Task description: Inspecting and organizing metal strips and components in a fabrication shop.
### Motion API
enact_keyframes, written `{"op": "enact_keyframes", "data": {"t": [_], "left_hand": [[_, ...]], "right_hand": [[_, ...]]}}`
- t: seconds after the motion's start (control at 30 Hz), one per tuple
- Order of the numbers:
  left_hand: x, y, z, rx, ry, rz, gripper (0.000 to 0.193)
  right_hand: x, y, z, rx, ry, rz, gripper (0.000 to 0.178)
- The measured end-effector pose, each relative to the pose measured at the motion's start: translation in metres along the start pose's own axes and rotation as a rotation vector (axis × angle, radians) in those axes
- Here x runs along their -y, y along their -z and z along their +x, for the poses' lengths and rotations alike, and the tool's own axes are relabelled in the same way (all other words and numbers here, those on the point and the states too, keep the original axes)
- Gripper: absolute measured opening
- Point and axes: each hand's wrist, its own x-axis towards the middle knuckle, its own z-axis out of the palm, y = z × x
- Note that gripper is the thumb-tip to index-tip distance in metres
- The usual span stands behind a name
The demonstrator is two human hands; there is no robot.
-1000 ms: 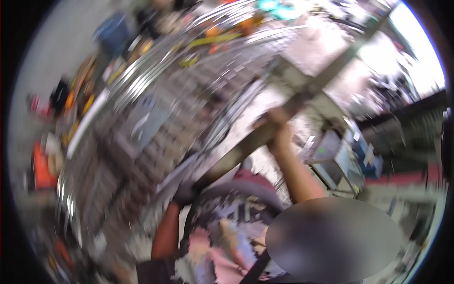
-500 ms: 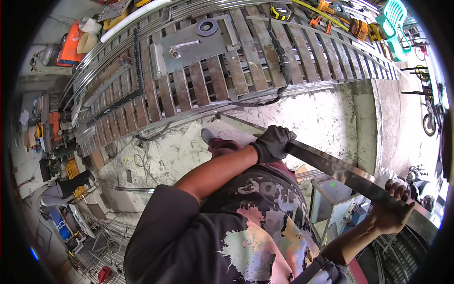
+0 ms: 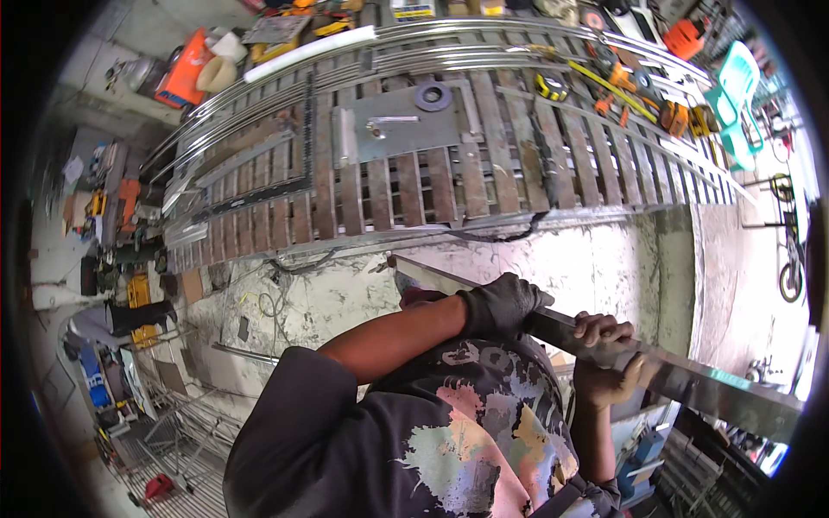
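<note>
Right hand — shifted, nearer left hand

Strong white light enters from the right, washing out that margin and brightening the pale, stained concrete floor, while the lower right corner sits dim. Glare streaks the thin, shiny silver metal tubes, and the long, flat-sided grey metal bar gleams along its upper edge. The centre looks sharp, but fisheye distortion bows the long, brown, slatted metal table toward black corners.

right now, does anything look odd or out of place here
Only the left hand wears a black glove; the right hand is bare, which looks mismatched since both hold the same long grey metal bar.
</note>
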Motion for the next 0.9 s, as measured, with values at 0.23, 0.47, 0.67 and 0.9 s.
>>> {"op": "enact_keyframes", "data": {"t": [0.23, 0.47, 0.67, 0.9], "left_hand": [[0.048, 0.009, -0.120, -0.421, 0.259, 0.052, 0.073], [0.116, -0.043, -0.377, -0.053, 1.547, 0.306, 0.033], [0.123, -0.061, -0.491, -0.543, 1.531, 0.475, 0.093], [0.059, 0.014, -0.419, -0.353, 1.310, 0.505, 0.064]], "right_hand": [[0.018, -0.013, 0.051, -0.124, -0.125, 0.182, 0.061], [0.054, 0.037, 0.096, -0.180, -0.227, 0.234, 0.058], [0.099, 0.092, 0.150, -0.196, -0.285, 0.246, 0.057], [0.137, 0.057, 0.163, -0.134, -0.290, 0.161, 0.050]]}}
